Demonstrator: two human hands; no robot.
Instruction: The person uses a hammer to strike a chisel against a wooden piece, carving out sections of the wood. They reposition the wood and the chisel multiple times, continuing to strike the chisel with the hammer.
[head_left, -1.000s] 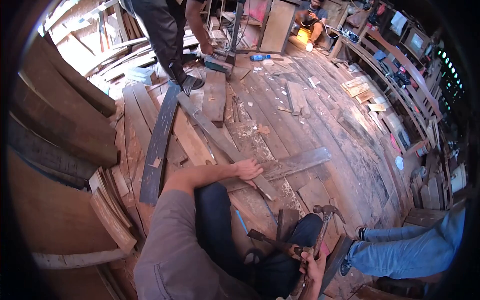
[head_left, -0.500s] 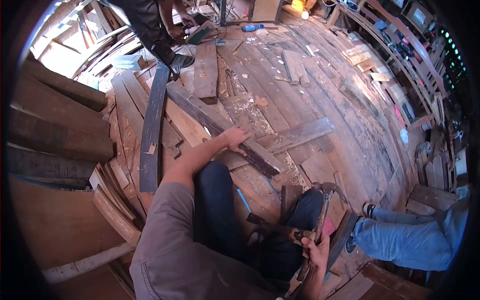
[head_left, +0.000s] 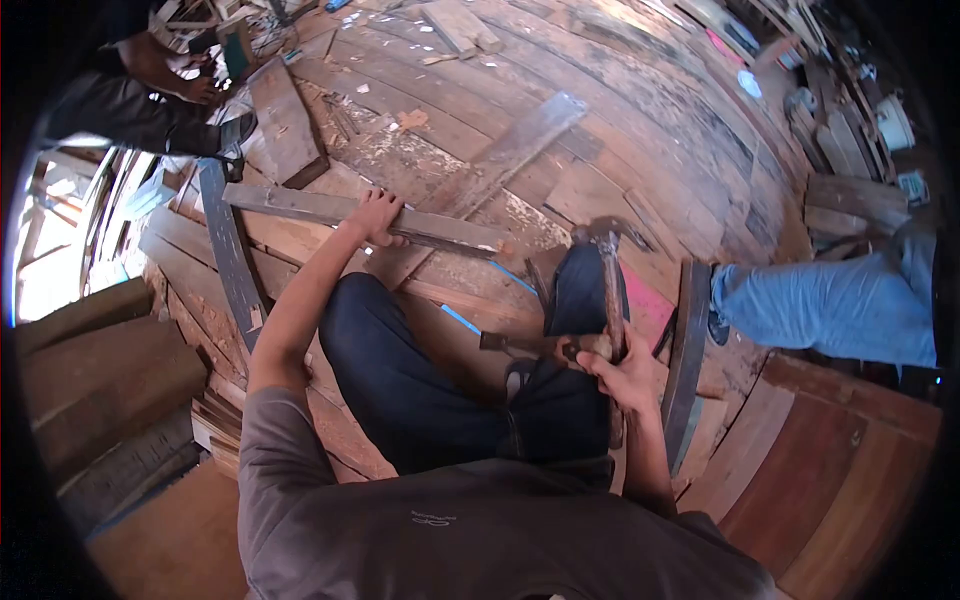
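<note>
i have the left hand (head_left: 377, 217) bent over the wooden beam (head_left: 290, 204), fingers reaching across its top and thumb toward the near side, so the hold looks narrow and meant for steadying; the underside is hidden, and i cannot tell how hard it presses. the beam lies crosswise just beyond the bent knees (head_left: 362, 295), over other boards (head_left: 275, 235), well within range of the outstretched left arm (head_left: 300, 300). the right hand (head_left: 622, 372) is closed around two tools at once: the hammer (head_left: 612, 290), its handle running forward and its head near the right knee, and the chisel (head_left: 535, 346), crossing that handle with the blade pointing left over the gap between the knees. i judge they are bundled like this to leave the left hand free for the beam, and the blade seems turned away from the right hand for safety. a thin blue strip (head_left: 460, 319) lies between the knees, apart from both hands. a dark board (head_left: 690, 340) sits to the right, near a bystander's jeans leg (head_left: 820, 305), and at upper left a co-worker's hands (head_left: 205, 85) are well apart from mine.
</note>
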